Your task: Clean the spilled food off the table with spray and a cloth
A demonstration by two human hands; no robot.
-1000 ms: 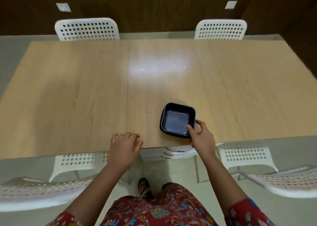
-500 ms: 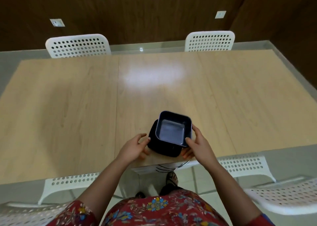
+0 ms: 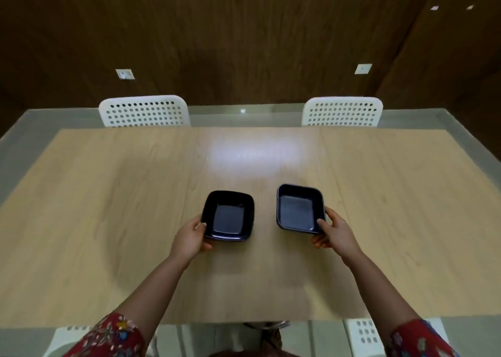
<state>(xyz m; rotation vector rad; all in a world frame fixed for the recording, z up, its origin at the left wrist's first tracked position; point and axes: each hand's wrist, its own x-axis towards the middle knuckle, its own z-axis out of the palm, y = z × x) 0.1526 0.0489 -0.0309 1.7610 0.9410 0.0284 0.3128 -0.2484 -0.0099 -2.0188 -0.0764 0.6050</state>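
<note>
Chairs [image 3: 143, 111] ring the table [image 3: 108, 207]; left hand [image 3: 189, 238] grips left bowl [image 3: 229, 215], right hand [image 3: 334, 234] grips right bowl [image 3: 299, 209]

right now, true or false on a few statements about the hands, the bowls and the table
1. The left hand holds the left bowl, and the right hand holds the right bowl. True.
2. The bowls are stacked. False: they are side by side with a gap between them.
3. A spray bottle stands ready. False: the table shows none.
4. Both bowls look empty. True.
5. White chairs stand at the far edge. True.
</note>
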